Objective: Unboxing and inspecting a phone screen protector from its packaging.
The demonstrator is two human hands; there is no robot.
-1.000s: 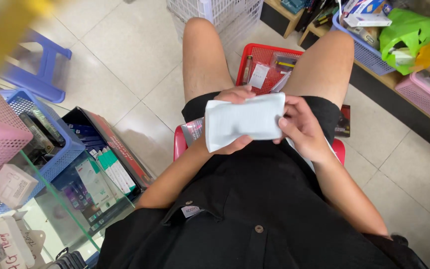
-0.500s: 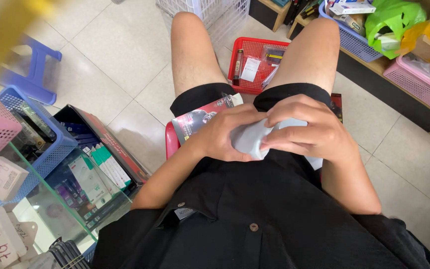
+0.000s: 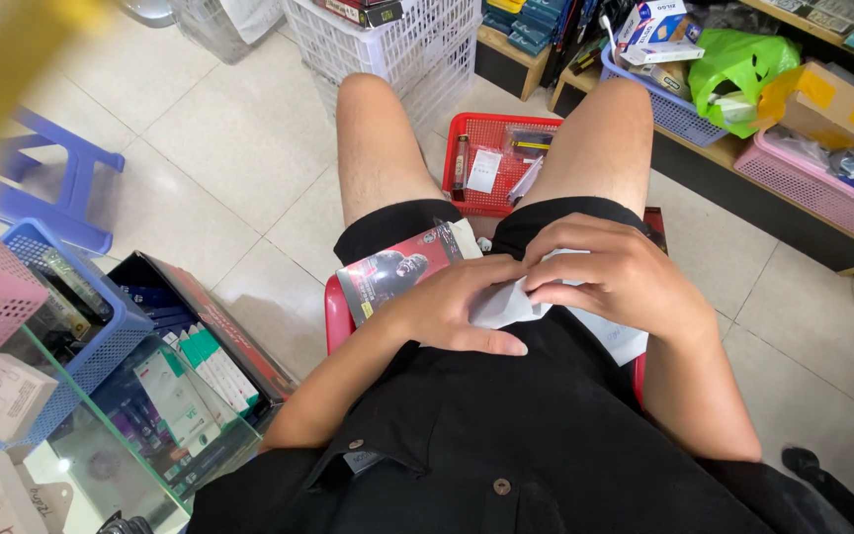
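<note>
A: What changed vs. a sec ago?

B: The white pouch was spread flat and wide between both hands; now it's bunched small, mostly covered by fingers. I read that as folding or squeezing it down, w/ the work well into the compacting stage, not the opening stage.

A: Grips?

B: Left hand: grip clamped on the pouch, fingers laid flat across its lower edge, thumb side toward the body. Right hand: grip also clamped on it, fingers curled over the top from the far side, knuckles up. Both wrists bent inward, forearms converging over the lap.

A: Where's the pouch exactly?

B: Pinched between the two grips, resting on the black shorts, just above the shirt hem.

A: Anything around the grip?

B: Dark red-and-black packet just outside the left grip, touching that hand's back. More white sheet under the right grip. Red basket beyond both, on the floor between the knees. Red stool edge below-left.
</note>
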